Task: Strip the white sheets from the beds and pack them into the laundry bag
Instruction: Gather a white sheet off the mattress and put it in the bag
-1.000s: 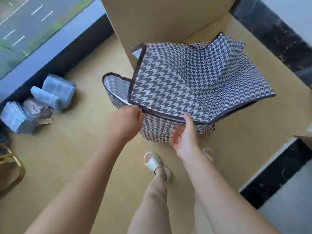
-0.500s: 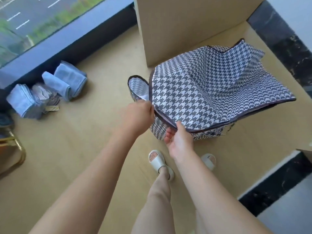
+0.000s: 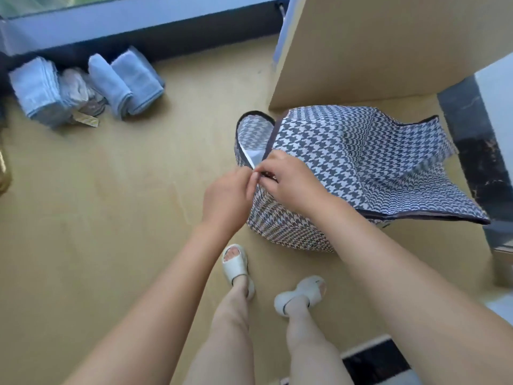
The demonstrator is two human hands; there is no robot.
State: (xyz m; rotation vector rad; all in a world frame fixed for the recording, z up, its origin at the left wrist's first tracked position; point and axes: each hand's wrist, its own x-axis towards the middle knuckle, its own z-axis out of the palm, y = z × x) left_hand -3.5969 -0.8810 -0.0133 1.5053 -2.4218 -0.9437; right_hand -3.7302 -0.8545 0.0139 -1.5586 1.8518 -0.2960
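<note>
One laundry bag (image 3: 291, 226), in a grey-and-white houndstooth print with dark trim, stands on the floor (image 3: 111, 218) right of centre, against the foot of a tall tan wooden panel (image 3: 361, 45). Its lid flap (image 3: 374, 162) is lifted and spreads away to the right, and the far-left end of the bag gapes. In that gap a sliver of white fabric (image 3: 251, 158) shows inside the bag; how much lies under the flap is hidden. Two hands meet at the near-left corner of the rim. The left hand (image 3: 226, 198) has its fingers curled and pinches the bag's edge, and the right hand (image 3: 288, 179), touching it, pinches the dark-trimmed edge of the flap with curled fingers; what lies between the fingertips cannot be made out. Two feet in two pale slippers, the left slipper (image 3: 236, 263) and the right slipper (image 3: 302, 294), stand just near of the bag. Far left, along the dark base under the window ledge (image 3: 111, 20), lie four bundles: one folded stack of light blue towels (image 3: 36, 90), one crumpled greyish piece (image 3: 77, 90) and two rolled blue towels (image 3: 125, 81) side by side, with one small tag (image 3: 86, 119) on the floor in front. The floor is smooth tan; dark veined stone (image 3: 477, 162) borders it on the right.
</note>
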